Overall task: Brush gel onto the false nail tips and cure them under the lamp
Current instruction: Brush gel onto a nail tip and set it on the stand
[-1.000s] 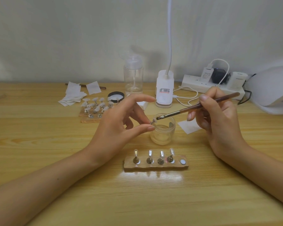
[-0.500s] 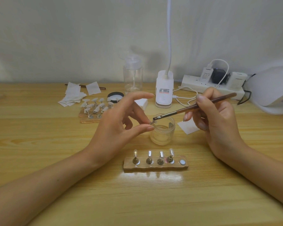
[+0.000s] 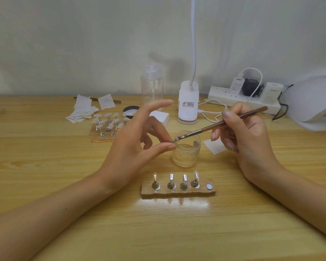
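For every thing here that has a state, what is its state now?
Jar: open, no lid on.
Left hand: pinches a nail tip.
Right hand: holds the brush, bristles at that tip.
Wooden holder: four stands on it, right-end spot free.
Power strip: three plugs in.

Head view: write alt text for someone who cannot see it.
The left hand pinches a small nail tip above an open glass jar while the right hand holds a brush with its bristles at that tip. Nearer, a wooden holder carries four more tips; a white curing lamp sits at the far right of the table.
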The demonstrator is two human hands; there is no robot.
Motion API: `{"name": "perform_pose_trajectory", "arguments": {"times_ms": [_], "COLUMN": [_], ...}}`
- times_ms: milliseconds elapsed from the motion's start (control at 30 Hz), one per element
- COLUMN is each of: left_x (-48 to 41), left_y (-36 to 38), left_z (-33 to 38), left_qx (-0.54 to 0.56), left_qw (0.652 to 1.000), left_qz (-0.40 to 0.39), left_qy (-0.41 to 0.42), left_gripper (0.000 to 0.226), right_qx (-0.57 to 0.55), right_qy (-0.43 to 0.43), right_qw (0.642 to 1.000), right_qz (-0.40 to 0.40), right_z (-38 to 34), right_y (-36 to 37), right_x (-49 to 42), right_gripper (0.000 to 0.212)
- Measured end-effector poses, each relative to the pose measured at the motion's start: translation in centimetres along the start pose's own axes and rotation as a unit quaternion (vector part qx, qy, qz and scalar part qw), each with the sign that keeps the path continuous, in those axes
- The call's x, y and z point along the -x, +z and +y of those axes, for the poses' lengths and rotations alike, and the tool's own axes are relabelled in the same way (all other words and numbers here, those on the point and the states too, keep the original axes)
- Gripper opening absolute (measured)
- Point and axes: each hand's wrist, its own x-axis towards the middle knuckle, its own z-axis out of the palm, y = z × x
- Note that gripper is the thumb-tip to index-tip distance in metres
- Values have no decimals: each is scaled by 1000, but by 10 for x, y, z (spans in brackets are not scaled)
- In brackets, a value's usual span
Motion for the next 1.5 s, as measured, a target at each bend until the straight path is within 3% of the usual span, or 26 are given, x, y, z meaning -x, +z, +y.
{"name": "perform_pose_trajectory", "arguments": {"times_ms": [167, 300, 533, 767, 967, 1167, 1367, 1500], "left_x": [0, 0, 0, 0, 0, 0, 0, 0], "left_y": [0, 0, 0, 0, 0, 0, 0, 0], "left_z": [-1, 0, 0, 1, 1, 2, 3, 2], "left_qx": [-2, -5, -12, -13, -15, -21, -26, -25], "left_qw": [1000, 1000, 1000, 1000, 1000, 1000, 999, 1000], "left_qz": [-4, -4, -7, -11, -9, -8, -7, -5], "left_qy": [5, 4, 8, 16, 14, 18, 18, 18], "left_gripper": [70, 70, 69, 68, 67, 65, 63, 62], "right_qx": [-3, -20, 14, -25, 1, -34, -6, -41], "right_qy": [2, -23, 11, 4, 32, 34, 63, 49], "right_qw": [1000, 1000, 1000, 1000, 999, 999, 998, 998], "right_qz": [20, -9, 16, -18, 18, -17, 25, 5], "right_z": [0, -2, -1, -2, 0, -3, 0, -4], "right_y": [-2, 0, 0, 1, 0, 1, 0, 2], "right_x": [-1, 0, -1, -2, -2, -3, -3, -2], "right_gripper": [27, 23, 24, 26, 23, 23, 22, 24]}}
